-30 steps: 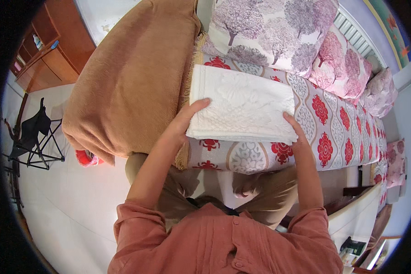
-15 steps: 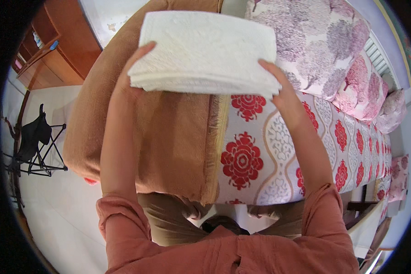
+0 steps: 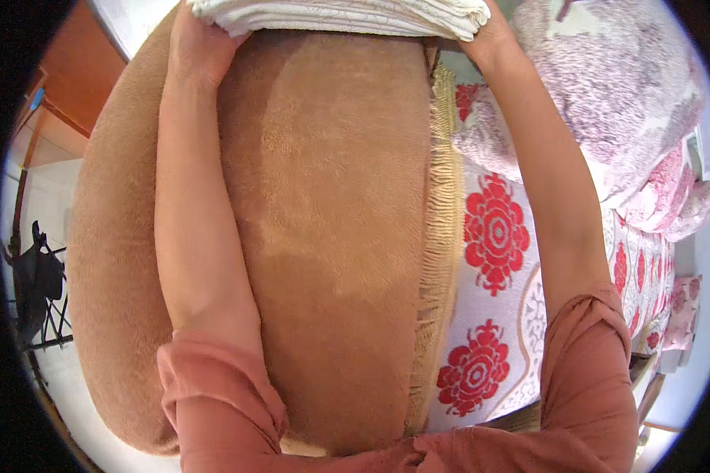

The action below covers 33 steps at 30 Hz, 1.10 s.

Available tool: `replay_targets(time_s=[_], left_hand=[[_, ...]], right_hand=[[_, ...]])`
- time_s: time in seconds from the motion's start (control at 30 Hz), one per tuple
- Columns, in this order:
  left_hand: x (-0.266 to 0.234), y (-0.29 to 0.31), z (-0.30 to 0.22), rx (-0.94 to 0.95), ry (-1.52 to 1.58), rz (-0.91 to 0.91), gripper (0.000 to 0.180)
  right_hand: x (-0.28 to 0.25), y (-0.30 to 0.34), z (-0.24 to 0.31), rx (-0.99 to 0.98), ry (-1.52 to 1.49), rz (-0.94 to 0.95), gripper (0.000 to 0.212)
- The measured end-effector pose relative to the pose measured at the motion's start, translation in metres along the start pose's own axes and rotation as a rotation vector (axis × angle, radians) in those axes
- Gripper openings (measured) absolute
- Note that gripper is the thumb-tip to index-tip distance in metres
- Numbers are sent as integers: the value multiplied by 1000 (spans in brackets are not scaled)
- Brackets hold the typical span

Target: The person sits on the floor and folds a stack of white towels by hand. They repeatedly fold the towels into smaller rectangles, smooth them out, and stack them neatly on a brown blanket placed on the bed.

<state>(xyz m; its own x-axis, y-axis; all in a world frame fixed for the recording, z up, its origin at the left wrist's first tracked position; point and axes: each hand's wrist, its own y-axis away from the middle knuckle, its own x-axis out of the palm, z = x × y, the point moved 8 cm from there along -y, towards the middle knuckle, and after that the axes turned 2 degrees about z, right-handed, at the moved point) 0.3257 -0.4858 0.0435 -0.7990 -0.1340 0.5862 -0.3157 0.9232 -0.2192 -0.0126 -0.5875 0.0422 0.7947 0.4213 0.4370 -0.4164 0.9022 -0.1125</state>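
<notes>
A folded white towel (image 3: 339, 16), several layers thick, stretches across the top edge of the picture, which cuts off its far part. My left hand (image 3: 205, 49) grips its left end from the near side, and my right hand (image 3: 489, 33) grips the right end. The fingers of both hands are partly out of sight behind the towel or past the picture's edge. Below it lies a brown plush blanket (image 3: 331, 181), between my outstretched forearms. Whether the towel touches the blanket or hangs above it, I cannot tell.
Yellow fringe (image 3: 442, 236) edges the blanket beside a red-and-white patterned bed cover (image 3: 493, 229). Large pink and mauve pillows (image 3: 607, 87) crowd the far right. A black folding stool (image 3: 39, 280) stands on the floor at left, with a brown wooden cabinet (image 3: 79, 63) behind it.
Both hands have carried the towel farther away, to the top of the picture. My body has leaned forward over the bed, so the blanket looks larger and nearer.
</notes>
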Motion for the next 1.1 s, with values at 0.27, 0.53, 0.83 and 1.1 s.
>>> replay_targets(time_s=[0.27, 0.53, 0.83, 1.1], left_hand=[[-5, -5, -7, -26, -151, -113, 53], [4, 8, -85, 271, -688, -293, 70], [19, 22, -100, 126, -1066, -57, 31], [-8, 16, -83, -51, -1099, -45, 46]], right_hand=[[0, 11, -22, 8, 31, -178, 42], [-1, 28, -26, 109, 65, -214, 41], [7, 59, -33, 180, 40, -217, 62], [-17, 33, -18, 91, -55, -298, 35]])
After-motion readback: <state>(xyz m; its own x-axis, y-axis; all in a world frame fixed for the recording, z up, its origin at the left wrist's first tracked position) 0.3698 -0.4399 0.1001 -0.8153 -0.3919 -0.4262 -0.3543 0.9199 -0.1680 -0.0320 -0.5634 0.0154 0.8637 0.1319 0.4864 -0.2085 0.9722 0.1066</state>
